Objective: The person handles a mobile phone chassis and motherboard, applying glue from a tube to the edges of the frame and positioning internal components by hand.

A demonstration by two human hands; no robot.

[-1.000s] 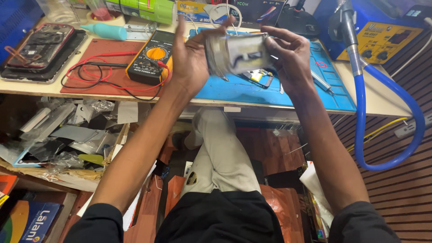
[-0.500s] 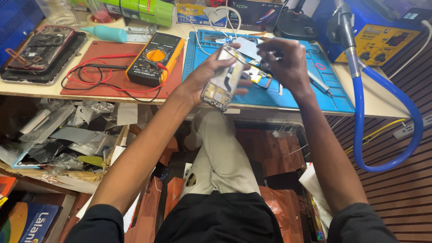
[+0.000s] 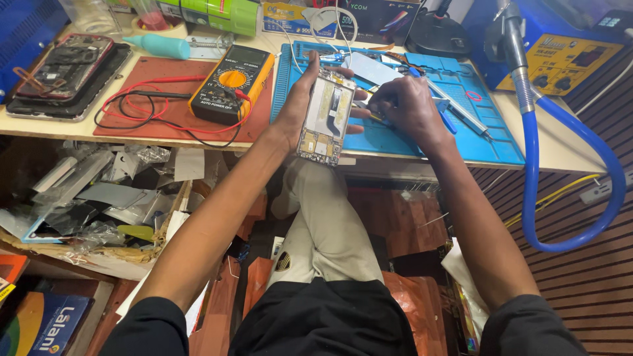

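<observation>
L hand (image 3: 298, 109) holds opened phone (image 3: 324, 117) over mat edge (image 3: 369, 150).

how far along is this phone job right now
Done: the opened phone has its back cover off, with circuit boards and a flex cable exposed. In hand: the left hand holds it upright at the edge of the blue mat, while the right hand rests on the mat among small tools. Left: the phone is not yet closed up, and the multimeter lies untouched.
</observation>
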